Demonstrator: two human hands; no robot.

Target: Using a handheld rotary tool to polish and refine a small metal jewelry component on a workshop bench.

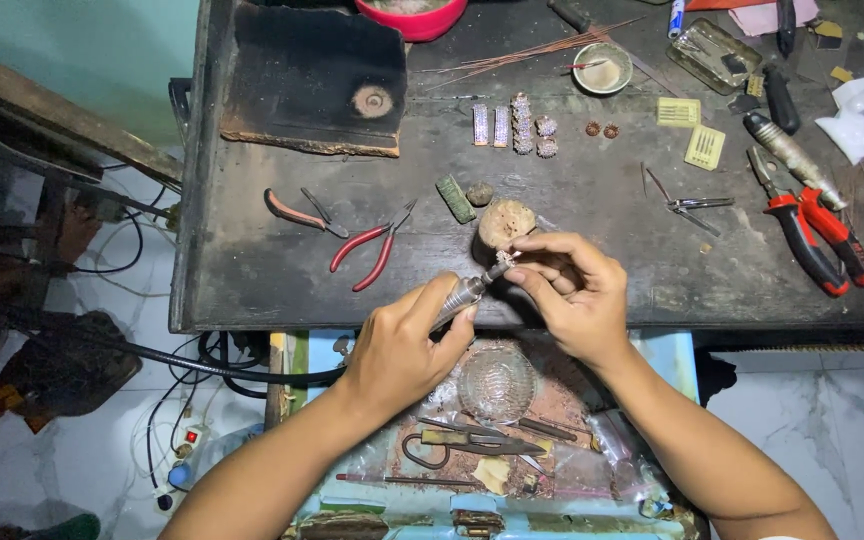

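Left grip clasps a rotary handpiece, tip meeting a small jewelry piece pinched in the right grip, centre frame, above the bench edge.

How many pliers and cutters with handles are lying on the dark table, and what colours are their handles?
Small pliers with thin red handles: 1
Small pliers with brownish-orange handles: 1
Big pliers with red-and-black handles: 1
Total: 3

The left hand holds a metal rotary handpiece; the right hand pinches a small piece at its tip.
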